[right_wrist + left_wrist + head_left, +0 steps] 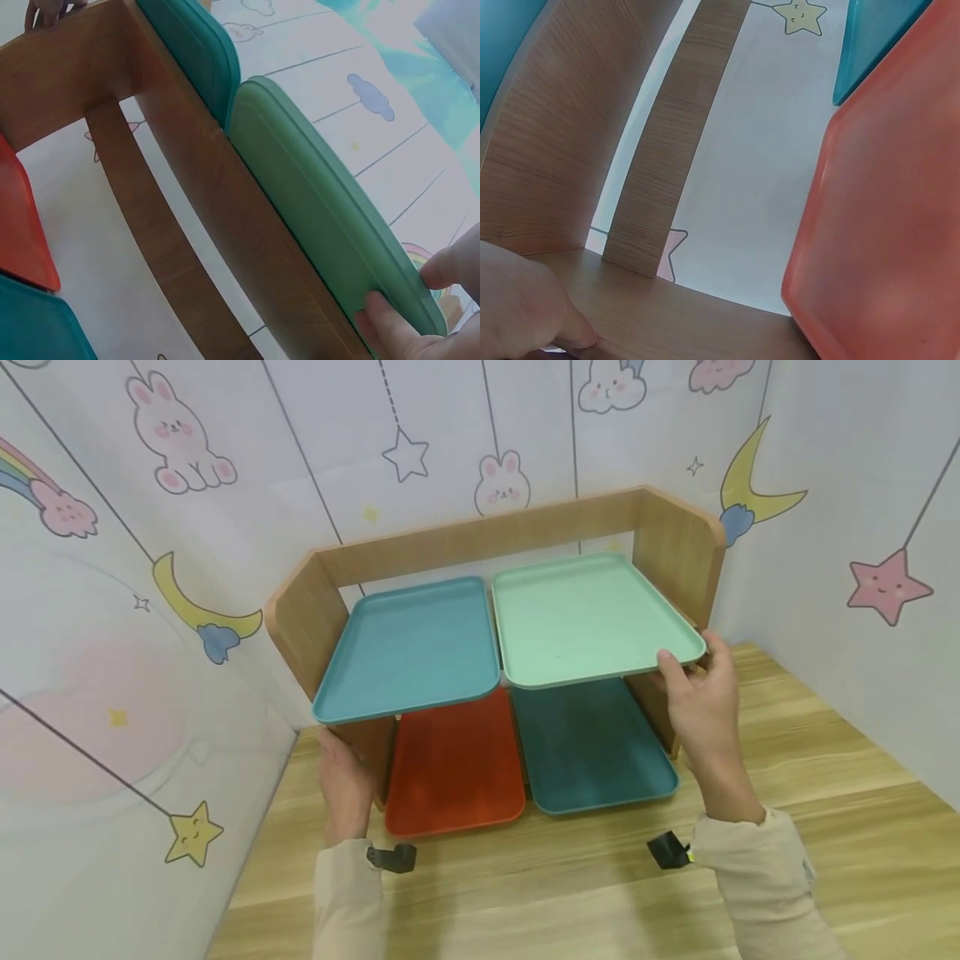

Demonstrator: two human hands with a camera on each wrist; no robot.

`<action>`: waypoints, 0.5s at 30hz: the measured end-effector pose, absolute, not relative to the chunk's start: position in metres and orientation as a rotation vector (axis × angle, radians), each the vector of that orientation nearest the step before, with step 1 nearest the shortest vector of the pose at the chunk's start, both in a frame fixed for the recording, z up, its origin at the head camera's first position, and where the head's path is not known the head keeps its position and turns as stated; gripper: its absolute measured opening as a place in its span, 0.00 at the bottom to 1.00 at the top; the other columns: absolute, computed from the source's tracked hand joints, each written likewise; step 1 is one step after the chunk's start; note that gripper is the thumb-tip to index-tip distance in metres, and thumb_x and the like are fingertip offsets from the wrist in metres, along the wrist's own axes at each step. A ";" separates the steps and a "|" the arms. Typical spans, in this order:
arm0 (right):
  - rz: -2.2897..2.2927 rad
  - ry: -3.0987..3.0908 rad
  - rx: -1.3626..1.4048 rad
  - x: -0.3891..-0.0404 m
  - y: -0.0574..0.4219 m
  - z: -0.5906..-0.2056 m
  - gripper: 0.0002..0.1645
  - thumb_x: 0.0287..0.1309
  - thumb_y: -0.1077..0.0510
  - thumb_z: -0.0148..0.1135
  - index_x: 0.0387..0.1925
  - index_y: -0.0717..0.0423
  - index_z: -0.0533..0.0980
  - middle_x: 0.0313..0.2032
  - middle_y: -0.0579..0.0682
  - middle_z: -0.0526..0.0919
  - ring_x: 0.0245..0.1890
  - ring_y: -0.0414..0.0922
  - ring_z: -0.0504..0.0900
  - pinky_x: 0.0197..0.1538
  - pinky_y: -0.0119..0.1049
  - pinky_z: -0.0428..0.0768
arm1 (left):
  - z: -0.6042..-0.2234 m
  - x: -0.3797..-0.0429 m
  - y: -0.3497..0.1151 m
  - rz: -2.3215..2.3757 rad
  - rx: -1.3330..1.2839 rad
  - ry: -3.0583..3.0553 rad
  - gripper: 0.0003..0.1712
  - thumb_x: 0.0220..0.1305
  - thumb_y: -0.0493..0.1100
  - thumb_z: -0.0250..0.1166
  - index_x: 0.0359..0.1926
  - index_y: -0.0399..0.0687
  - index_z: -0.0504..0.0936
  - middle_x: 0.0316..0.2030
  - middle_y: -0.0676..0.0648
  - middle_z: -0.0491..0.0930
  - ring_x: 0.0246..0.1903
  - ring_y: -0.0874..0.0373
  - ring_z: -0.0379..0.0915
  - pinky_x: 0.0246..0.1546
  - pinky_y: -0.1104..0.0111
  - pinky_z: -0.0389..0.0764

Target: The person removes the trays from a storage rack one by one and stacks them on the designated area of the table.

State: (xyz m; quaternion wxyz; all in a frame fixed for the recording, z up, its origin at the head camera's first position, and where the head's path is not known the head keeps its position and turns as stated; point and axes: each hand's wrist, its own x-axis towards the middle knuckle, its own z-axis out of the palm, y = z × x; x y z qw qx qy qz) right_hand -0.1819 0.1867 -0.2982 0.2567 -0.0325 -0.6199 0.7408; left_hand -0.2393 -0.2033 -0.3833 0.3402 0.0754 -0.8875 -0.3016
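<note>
On the upper board of a two-tier wooden shelf (pixel 480 539) lie a blue tray (pixel 420 643) on the left and a light green tray (pixel 592 618) on the right. My right hand (pixel 701 710) pinches the green tray's front right corner, thumb on top and fingers (pixel 390 326) underneath. My left hand (pixel 345 781) grips the shelf's left side panel (pixel 705 311) below the blue tray; part of this hand is hidden behind the panel. Down on the lower level are a red tray (pixel 457 768) at left and a dark teal tray (pixel 600 747) at right.
The shelf stands on a wood-grain table (pixel 540 893), near a white backdrop (pixel 420 410) printed with rabbits, stars and moons. The backdrop also rises at the left and right. A small black device (pixel 393 858) sits at the left wrist, another black device (pixel 667 850) at the right.
</note>
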 end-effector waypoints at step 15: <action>2.160 -1.497 0.020 -0.177 0.185 -0.297 0.35 0.63 0.65 0.54 0.68 0.67 0.52 0.52 0.52 0.62 0.50 0.44 0.74 0.45 0.29 0.80 | -0.383 -0.238 -0.204 -0.779 0.189 -2.314 0.18 0.56 0.27 0.49 0.49 0.26 0.61 0.35 0.26 0.75 0.39 0.27 0.73 0.39 0.41 0.71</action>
